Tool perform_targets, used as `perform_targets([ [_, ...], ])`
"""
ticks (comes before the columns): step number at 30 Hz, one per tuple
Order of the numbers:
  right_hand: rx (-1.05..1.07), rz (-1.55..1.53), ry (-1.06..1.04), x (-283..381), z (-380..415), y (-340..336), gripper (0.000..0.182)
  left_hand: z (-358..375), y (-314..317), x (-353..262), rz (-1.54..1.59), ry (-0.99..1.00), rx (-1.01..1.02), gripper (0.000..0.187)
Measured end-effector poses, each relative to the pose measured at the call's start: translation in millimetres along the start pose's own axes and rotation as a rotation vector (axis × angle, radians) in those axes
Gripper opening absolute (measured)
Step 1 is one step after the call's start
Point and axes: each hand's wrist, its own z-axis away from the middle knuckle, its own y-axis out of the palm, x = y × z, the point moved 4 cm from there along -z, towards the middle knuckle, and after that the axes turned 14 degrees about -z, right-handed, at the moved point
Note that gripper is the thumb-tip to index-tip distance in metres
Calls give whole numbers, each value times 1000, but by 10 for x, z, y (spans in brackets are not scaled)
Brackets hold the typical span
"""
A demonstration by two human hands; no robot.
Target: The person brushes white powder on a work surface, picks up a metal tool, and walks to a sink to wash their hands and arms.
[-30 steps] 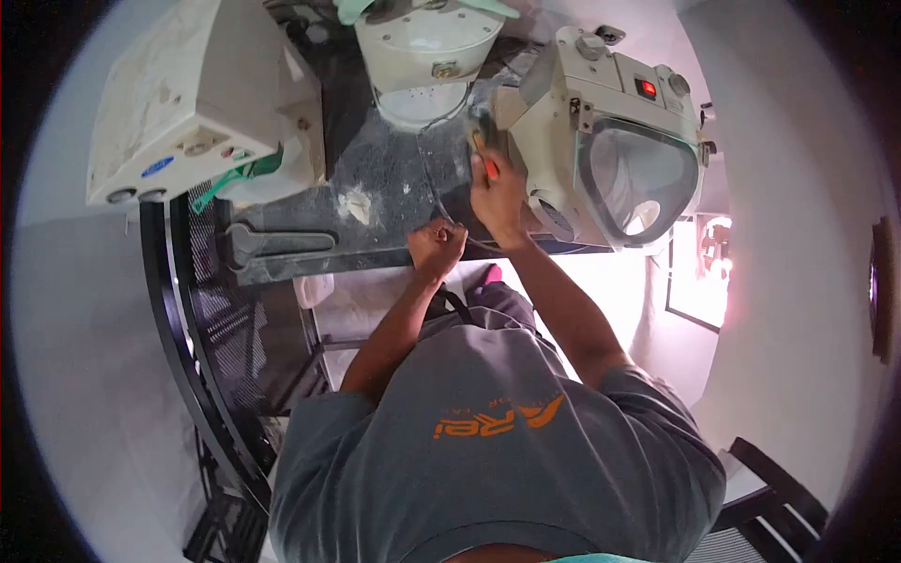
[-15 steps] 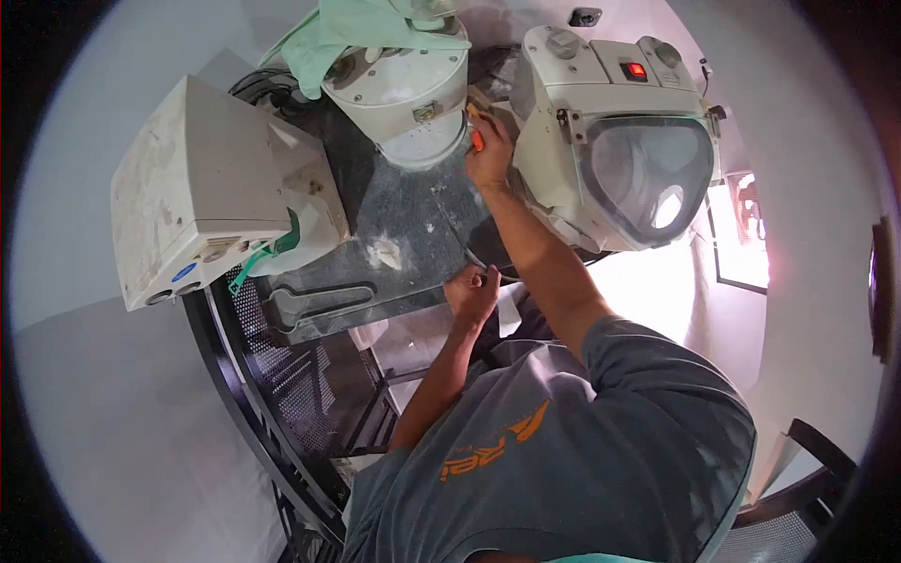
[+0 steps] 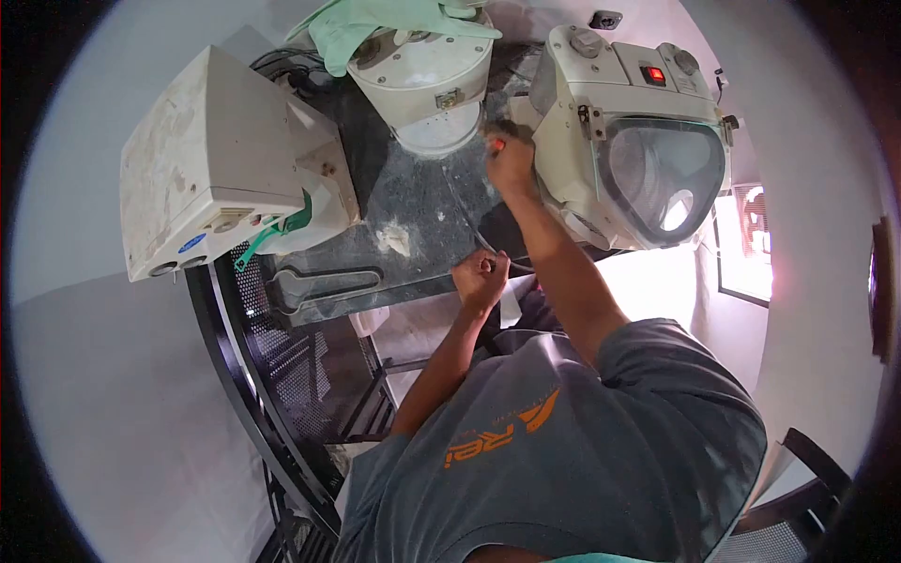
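My right hand is closed round a small tool with a red-orange part; a dark blurred end shows above the fingers. It is between the round white machine and the white machine with a clear window. Near the front edge of the dark worktop, my left hand is closed, with thumb and fingers curled together. A thin dark cord or hose runs over the worktop towards it. What the left hand grips is too small to tell.
At left stands a stained white machine with a green strap. A bent metal wire and white residue lie on the worktop. A pale green glove or cloth drapes the round machine. Black perforated metal stands below.
The view has shifted, so the machines appear further right and slightly higher. My right hand has drawn back a little towards me, still holding the tool. My left hand stays near the front edge.
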Motion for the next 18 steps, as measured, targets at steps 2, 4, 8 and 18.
perform_targets([
  [2,-40,-154,-71,205,262,-169,25,-29,48,35,63,-6,3,25],
  [4,-94,-231,-131,246,261,-212,26,-27,63,57,58,-9,30,26],
  [8,-85,-62,-284,168,190,-102,27,-67,31,14,-63,8,68,27],
  [18,-84,-45,-219,281,576,-323,21,-53,-34,66,-142,21,35,33],
])
